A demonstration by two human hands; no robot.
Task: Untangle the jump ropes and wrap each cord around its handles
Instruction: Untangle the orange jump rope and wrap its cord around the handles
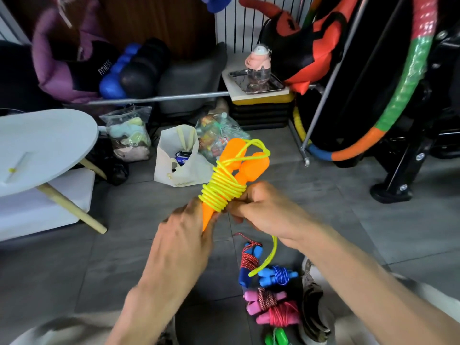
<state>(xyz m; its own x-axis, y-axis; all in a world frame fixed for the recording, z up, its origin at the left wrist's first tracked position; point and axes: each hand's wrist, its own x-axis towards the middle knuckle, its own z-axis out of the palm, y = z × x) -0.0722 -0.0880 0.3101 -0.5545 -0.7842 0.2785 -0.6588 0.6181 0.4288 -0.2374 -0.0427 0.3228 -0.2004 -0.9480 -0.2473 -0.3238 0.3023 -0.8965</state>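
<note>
The person holds a pair of orange handles (239,170) up over the grey floor (124,257), side by side and tilted away to the upper right. A yellow cord (224,192) is coiled many times round their middle, with a loop riding over the fat ends at the top. The left hand (185,235) has its grip closed round the thin lower ends of the handles. The right hand (268,210) presses against the coil from the right, fingers curled in and pinching the cord at the wraps; a loose tail of it hangs down from under that hand, curving toward the floor.

On the floor below lie jump ropes already bundled: blue handles with red cord (247,263), a smaller blue bundle (276,275) just beside it, two pink bundles (271,308) touching each other, and a green one (278,337) at the bottom edge. A white round counter (44,145) stands to the left, with a white bag (179,158) beyond the hands.
</note>
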